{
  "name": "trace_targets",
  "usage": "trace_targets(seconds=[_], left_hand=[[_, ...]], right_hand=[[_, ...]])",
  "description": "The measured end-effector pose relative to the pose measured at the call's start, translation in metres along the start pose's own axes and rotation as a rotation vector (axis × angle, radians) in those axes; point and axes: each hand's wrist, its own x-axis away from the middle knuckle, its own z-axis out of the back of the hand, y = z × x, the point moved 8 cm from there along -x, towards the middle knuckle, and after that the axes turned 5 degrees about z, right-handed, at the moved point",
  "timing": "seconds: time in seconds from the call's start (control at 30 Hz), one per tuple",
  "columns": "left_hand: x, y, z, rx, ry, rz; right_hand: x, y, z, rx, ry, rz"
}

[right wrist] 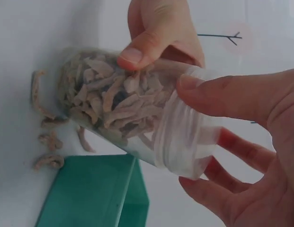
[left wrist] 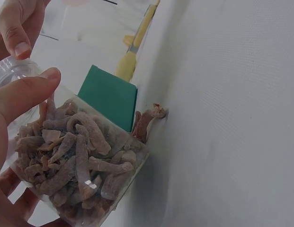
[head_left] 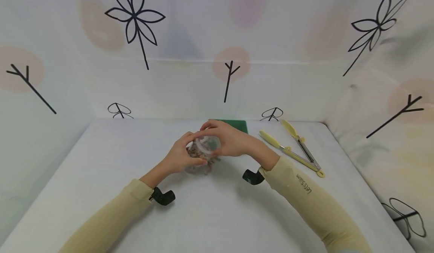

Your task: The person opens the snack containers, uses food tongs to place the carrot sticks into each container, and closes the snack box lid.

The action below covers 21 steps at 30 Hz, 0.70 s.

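Observation:
A clear plastic jar [right wrist: 111, 101], filled with brown, dried root-like pieces [left wrist: 83, 156], is held tilted above the table. My left hand [head_left: 179, 155] grips the jar's body, its thumb along the near side. At the jar's ridged, transparent top end [right wrist: 180, 137], my right hand [head_left: 225, 138] curls its thumb and fingers around it. Whether that end is a separate lid or the neck cannot be told. Several loose dried pieces [right wrist: 49, 142] lie on the table beneath the jar, next to a green open box [right wrist: 90, 184].
On the right of the white table [head_left: 203, 223] lies a pair of yellow-handled tongs [head_left: 298, 158] with its arms spread. The green box stands behind my hands near the back edge. A patterned white cloth [head_left: 190, 83] hangs behind and at both sides.

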Motion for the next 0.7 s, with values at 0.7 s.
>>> trace_targets(seconds=[0.7], left_hand=[[-0.003,0.002,0.000,-0.019,-0.010,-0.006]], right_hand=[[0.001,0.011,-0.001,-0.087,0.011,-0.066]])
